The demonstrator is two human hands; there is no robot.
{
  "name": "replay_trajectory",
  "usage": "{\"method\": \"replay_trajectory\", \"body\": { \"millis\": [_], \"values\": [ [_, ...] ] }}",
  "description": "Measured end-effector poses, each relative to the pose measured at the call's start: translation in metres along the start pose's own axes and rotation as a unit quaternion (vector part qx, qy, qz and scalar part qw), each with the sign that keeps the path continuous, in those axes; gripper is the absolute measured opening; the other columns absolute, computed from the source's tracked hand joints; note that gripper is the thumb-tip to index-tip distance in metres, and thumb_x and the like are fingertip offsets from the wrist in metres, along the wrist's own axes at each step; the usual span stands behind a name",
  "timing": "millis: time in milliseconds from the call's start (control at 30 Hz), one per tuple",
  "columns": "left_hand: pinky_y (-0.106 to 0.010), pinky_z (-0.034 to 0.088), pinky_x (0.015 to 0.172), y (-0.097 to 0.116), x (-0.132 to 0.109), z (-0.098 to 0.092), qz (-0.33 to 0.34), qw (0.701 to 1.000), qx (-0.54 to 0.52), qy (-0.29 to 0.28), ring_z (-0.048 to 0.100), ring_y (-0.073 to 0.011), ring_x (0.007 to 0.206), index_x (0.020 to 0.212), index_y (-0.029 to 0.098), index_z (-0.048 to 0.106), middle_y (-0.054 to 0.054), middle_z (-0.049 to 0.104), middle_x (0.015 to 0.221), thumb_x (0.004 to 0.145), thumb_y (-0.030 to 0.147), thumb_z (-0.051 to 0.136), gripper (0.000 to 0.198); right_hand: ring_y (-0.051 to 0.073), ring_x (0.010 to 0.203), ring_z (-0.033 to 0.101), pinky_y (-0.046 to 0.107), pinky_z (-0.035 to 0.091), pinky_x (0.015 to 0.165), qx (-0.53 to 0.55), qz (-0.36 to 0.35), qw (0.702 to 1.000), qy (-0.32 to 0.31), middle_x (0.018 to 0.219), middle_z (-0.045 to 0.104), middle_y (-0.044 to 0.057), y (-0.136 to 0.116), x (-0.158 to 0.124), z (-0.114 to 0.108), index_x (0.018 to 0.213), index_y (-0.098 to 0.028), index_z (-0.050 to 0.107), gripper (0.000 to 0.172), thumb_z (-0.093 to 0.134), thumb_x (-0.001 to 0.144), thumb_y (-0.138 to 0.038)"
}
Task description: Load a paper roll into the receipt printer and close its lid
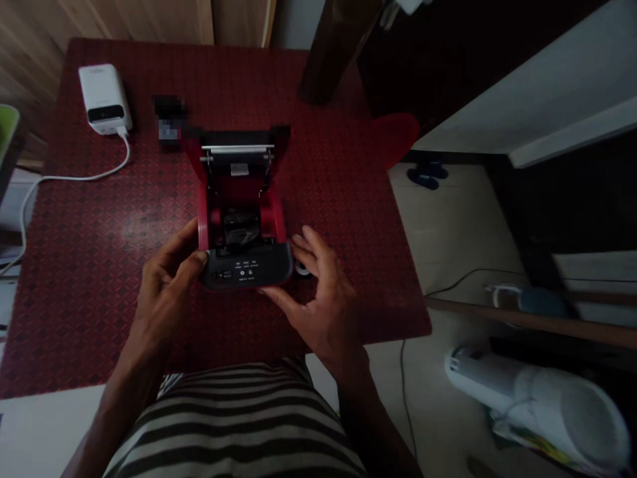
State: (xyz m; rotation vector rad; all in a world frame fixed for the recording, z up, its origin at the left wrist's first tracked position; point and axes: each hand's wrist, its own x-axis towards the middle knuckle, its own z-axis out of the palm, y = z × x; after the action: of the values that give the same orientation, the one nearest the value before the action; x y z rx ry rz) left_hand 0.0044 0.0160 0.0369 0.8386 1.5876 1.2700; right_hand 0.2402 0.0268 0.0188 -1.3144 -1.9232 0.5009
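The red machine [239, 199] sits on the tabletop [99, 285], lid up so its inside shows. The left hand [166, 285] pinches its left front corner; the right hand [323, 299] pinches its right front corner, probably so it won't wobble.

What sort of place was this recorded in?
Probably a room in a home, though a small workplace can't be ruled out: a red patterned table, wooden panelling behind it, and dark slippers on the floor.
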Motion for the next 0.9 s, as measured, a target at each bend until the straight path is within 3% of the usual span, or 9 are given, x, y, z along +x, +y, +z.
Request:
{"method": "replay_trajectory", "body": {
  "millis": [100, 167, 267, 333, 400, 500, 633, 800, 900],
  "values": [
    [-0.055, 0.062, 0.126, -0.004, 0.000, 0.000, -0.006, 1.000, -0.004, 0.008, 0.079, -0.0387, 0.144, 0.156, 0.028, 0.085, -0.008, 0.088, 0.146, 0.100, 0.047, 0.088, 0.059, 0.040, 0.141, 0.086, 0.063, 0.071, 0.120, -0.013, -0.017, 1.000, -0.016, 0.151, 0.087, 0.020, 0.002, 0.001, -0.005, 0.187, -0.026, 0.041, 0.099, 0.097, 0.106, -0.033],
    [-0.054, 0.065, 0.121, -0.004, -0.001, 0.000, -0.006, 1.000, -0.009, 0.010, 0.080, -0.0380, 0.139, 0.158, 0.028, 0.084, -0.008, 0.088, 0.145, 0.102, 0.045, 0.085, 0.058, 0.040, 0.141, 0.086, 0.062, 0.072, 0.119, -0.019, -0.038, 0.999, -0.033, 0.152, 0.087, 0.021, 0.003, 0.006, -0.016, 0.183, -0.024, 0.050, 0.092, 0.098, 0.106, -0.040],
    [-0.053, 0.068, 0.115, -0.002, -0.002, -0.001, 0.011, 1.000, -0.010, 0.001, 0.081, -0.0380, 0.134, 0.154, 0.029, 0.086, -0.008, 0.088, 0.141, 0.102, 0.046, 0.085, 0.055, 0.037, 0.138, 0.087, 0.058, 0.073, 0.116, -0.017, -0.078, 0.996, -0.042, 0.150, 0.089, 0.017, 0.002, 0.022, -0.037, 0.166, -0.025, 0.069, 0.066, 0.094, 0.109, -0.048],
    [-0.053, 0.068, 0.116, -0.003, -0.002, -0.001, 0.028, 1.000, -0.002, -0.008, 0.080, -0.0389, 0.137, 0.153, 0.030, 0.085, -0.008, 0.088, 0.142, 0.104, 0.050, 0.085, 0.053, 0.032, 0.131, 0.089, 0.052, 0.073, 0.115, -0.020, -0.103, 0.994, -0.043, 0.142, 0.092, 0.012, -0.002, 0.039, -0.045, 0.154, -0.025, 0.078, 0.039, 0.083, 0.118, -0.037],
    [-0.055, 0.066, 0.120, -0.009, -0.002, -0.001, 0.057, 0.998, 0.004, -0.020, 0.077, -0.0404, 0.144, 0.156, 0.031, 0.083, -0.009, 0.085, 0.149, 0.107, 0.060, 0.082, 0.057, 0.028, 0.127, 0.089, 0.047, 0.071, 0.116, -0.035, -0.131, 0.989, -0.054, 0.137, 0.094, 0.008, -0.008, 0.061, -0.042, 0.144, -0.025, 0.083, 0.026, 0.070, 0.122, -0.020],
    [-0.061, 0.056, 0.133, -0.027, -0.001, 0.000, 0.136, 0.990, 0.024, -0.031, 0.065, -0.0437, 0.161, 0.169, 0.031, 0.072, -0.013, 0.072, 0.171, 0.108, 0.075, 0.076, 0.075, 0.026, 0.123, 0.087, 0.045, 0.068, 0.113, -0.090, -0.163, 0.973, -0.138, 0.133, 0.094, 0.007, -0.017, 0.099, -0.021, 0.130, -0.024, 0.088, 0.033, 0.063, 0.120, -0.005],
    [-0.071, 0.036, 0.147, -0.051, 0.003, -0.003, 0.215, 0.970, 0.093, -0.066, 0.047, -0.0476, 0.177, 0.186, 0.030, 0.049, -0.017, 0.051, 0.191, 0.109, 0.083, 0.068, 0.096, 0.029, 0.116, 0.088, 0.045, 0.066, 0.111, -0.182, -0.181, 0.927, -0.273, 0.118, 0.094, 0.011, -0.033, 0.137, 0.011, 0.119, -0.019, 0.089, 0.026, 0.066, 0.119, -0.006],
    [-0.072, 0.036, 0.145, -0.056, 0.007, -0.009, 0.241, 0.957, 0.128, -0.097, 0.048, -0.0475, 0.174, 0.190, 0.031, 0.039, -0.020, 0.050, 0.188, 0.113, 0.080, 0.065, 0.095, 0.030, 0.110, 0.090, 0.039, 0.068, 0.096, -0.216, -0.155, 0.903, -0.338, 0.121, 0.093, 0.014, -0.044, 0.152, 0.027, 0.123, -0.016, 0.090, 0.029, 0.067, 0.116, 0.000],
    [-0.072, 0.036, 0.146, -0.054, 0.009, -0.008, 0.244, 0.957, 0.120, -0.100, 0.048, -0.0478, 0.174, 0.189, 0.029, 0.041, -0.021, 0.050, 0.186, 0.112, 0.079, 0.067, 0.096, 0.029, 0.112, 0.090, 0.038, 0.068, 0.096, -0.228, -0.153, 0.890, -0.364, 0.128, 0.092, 0.013, -0.046, 0.155, 0.026, 0.129, -0.018, 0.089, 0.034, 0.067, 0.113, 0.003]
  ]
}}
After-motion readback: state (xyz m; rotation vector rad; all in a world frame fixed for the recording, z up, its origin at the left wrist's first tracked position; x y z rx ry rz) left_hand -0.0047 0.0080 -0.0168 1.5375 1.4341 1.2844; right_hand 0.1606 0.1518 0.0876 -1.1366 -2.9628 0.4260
